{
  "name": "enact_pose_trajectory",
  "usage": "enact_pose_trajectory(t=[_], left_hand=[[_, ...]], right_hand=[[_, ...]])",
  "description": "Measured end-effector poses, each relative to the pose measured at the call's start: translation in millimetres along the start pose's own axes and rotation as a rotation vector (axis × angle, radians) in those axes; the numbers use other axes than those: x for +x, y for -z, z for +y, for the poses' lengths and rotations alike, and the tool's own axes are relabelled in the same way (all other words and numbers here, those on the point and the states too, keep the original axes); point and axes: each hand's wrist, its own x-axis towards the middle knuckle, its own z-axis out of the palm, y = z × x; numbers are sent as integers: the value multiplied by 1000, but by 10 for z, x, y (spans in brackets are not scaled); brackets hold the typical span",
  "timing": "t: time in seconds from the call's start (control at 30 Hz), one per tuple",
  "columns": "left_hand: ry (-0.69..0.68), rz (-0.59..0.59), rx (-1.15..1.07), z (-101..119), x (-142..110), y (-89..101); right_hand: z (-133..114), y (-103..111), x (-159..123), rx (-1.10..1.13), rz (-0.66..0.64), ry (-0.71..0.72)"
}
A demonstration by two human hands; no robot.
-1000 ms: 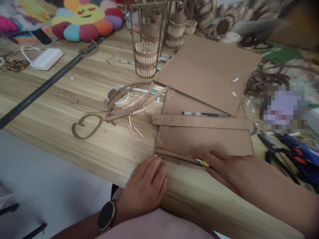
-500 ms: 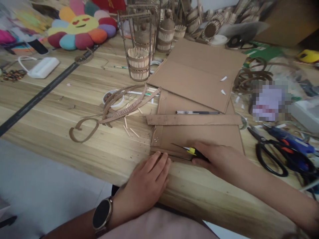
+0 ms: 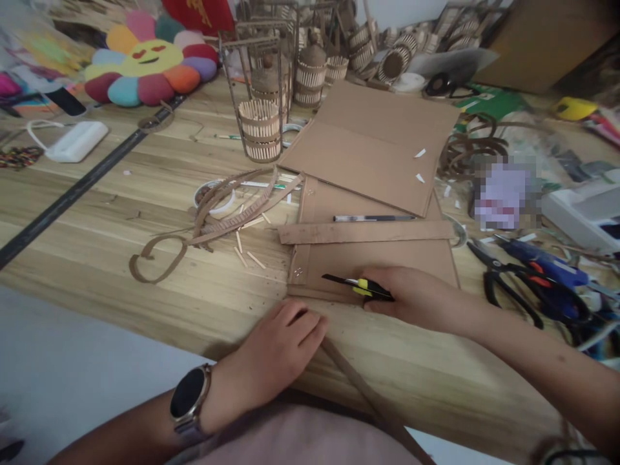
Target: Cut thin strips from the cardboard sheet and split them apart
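Observation:
My right hand [image 3: 411, 297] is closed round a black and yellow utility knife [image 3: 363, 287], its blade out and pointing left above a cardboard sheet [image 3: 372, 261]. Close to the table's front edge, my left hand [image 3: 285, 342] has its fingers curled on the end of a narrow cardboard strip [image 3: 356, 381]. From there the strip slants down to the right, past the table edge. A wider cardboard strip [image 3: 363, 232] and a pen [image 3: 372, 218] lie across the sheet. Another cardboard sheet [image 3: 372, 142] overlaps its far part.
Curled cardboard strips [image 3: 237, 213] and small wooden sticks [image 3: 255, 259] lie to the left. Black scissors [image 3: 508, 284] and a blue glue gun [image 3: 552, 258] are at the right. A stick-and-cardboard bucket model [image 3: 260, 129] stands behind. A long black bar [image 3: 92, 177] crosses the left side.
The narrow strip has come away from the sheet's near edge and moved toward me with my left hand. My right hand has lifted the knife slightly. The view has shifted a little.

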Motion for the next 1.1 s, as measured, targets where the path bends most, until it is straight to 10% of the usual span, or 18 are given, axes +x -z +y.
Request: enact_pose_trajectory(t=[0.6,0.87,1.0,1.1], left_hand=[[23,16,-80,-45,-199,174],[247,179,-84,-505,-48,416],[426,334,192,-669,143,412],[292,221,185,-622,237,314]], right_hand=[[14,64,8,76,-8,24],[375,525,-311,297,285,-259],[443,407,-464,455,302,-407],[380,225,-502,759,222,-456]])
